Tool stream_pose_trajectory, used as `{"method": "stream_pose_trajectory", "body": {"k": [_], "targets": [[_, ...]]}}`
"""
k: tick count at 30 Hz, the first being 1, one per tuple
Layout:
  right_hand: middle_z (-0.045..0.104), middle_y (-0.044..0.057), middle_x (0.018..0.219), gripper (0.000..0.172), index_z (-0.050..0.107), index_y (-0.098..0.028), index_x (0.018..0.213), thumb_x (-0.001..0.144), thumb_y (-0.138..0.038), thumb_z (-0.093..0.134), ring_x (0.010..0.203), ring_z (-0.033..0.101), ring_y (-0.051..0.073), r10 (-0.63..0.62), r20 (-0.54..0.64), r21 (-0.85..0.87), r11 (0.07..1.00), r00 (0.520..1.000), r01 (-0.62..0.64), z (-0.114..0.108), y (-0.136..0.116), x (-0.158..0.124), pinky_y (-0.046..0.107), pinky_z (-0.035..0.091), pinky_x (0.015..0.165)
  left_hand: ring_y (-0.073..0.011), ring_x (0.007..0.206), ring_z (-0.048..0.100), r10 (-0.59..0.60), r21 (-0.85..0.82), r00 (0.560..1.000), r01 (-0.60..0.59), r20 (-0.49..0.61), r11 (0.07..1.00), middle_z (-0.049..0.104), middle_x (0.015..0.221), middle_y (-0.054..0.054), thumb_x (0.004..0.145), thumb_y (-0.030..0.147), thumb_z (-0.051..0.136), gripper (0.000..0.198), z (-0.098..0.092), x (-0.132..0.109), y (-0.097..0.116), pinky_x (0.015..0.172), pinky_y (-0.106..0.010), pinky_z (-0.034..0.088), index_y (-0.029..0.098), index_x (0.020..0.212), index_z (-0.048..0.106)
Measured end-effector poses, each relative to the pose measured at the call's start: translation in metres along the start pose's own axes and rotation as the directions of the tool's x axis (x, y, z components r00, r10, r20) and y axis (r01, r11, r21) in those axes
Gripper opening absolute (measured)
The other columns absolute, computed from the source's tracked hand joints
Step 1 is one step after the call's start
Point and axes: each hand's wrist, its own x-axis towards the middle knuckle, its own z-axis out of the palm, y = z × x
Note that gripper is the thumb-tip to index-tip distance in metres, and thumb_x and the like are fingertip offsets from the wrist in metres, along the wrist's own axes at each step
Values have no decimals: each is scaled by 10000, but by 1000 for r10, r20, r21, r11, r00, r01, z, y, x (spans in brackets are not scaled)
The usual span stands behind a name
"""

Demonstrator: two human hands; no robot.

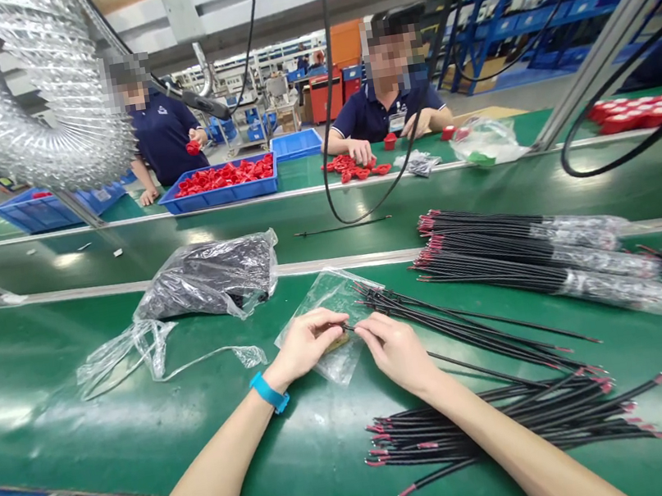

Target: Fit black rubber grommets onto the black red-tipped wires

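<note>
My left hand [311,342], with a blue band [270,392] at the wrist, is closed in a pinch at the tip of a black cable [479,368]. Whatever small part sits between those fingertips is mostly hidden. My right hand [397,352] grips the same cable close to its end, and the rest trails off to the right under my forearm. Beneath both hands lies a clear plastic bag [342,369] with small brownish contents. Beside my right hand rest several cables with dark fittings [440,314]. A loose pile of red-tipped black cables [421,433] lies nearer me.
Bagged cable bundles [494,257] lie at the right. At the left are a clear bag of dark parts [211,276] and a plastic strip [153,353]. Black cords [342,114] hang overhead. Across the bench, two people handle red parts near a blue bin [224,195].
</note>
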Motion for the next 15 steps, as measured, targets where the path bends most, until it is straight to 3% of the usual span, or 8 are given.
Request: {"method": "stream_pose_trajectory", "body": {"k": [5, 8, 12, 15], "targets": [[620, 28, 721, 278, 655, -192, 760, 958, -220, 462, 674, 583, 158, 72, 101, 145, 986, 992, -87, -3, -1, 2, 261, 438, 662, -164, 892, 634, 168, 99, 985, -170, 29, 980, 695, 955, -67, 895, 203, 596, 210, 10, -3, 0, 829, -284, 504, 193, 1060, 725], [630, 13, 676, 274, 646, -183, 707, 932, -226, 496, 640, 582, 153, 122, 146, 259, 953, 982, -157, -6, -2, 6, 253, 433, 638, -162, 909, 637, 224, 171, 974, -227, 34, 959, 701, 1000, -59, 905, 180, 569, 293, 15, -5, -2, 851, -292, 506, 224, 1177, 672], [642, 5, 668, 291, 659, -181, 701, 938, -256, 507, 638, 593, 148, 152, 144, 303, 934, 978, -190, -6, -2, 10, 250, 440, 646, -151, 920, 651, 163, 175, 987, -159, -11, 972, 707, 1036, -36, 899, 162, 562, 518, 13, -6, -2, 896, -295, 506, 256, 1399, 465], [670, 16, 770, 173, 707, -196, 862, 922, -259, 557, 695, 614, 153, 136, 63, 287, 946, 989, -149, -4, -1, 9, 254, 465, 681, -149, 901, 656, 107, 169, 991, -92, -79, 981, 710, 1003, -31, 881, 184, 590, 557, 8, -4, -2, 901, -288, 505, 241, 1414, 438]]}}
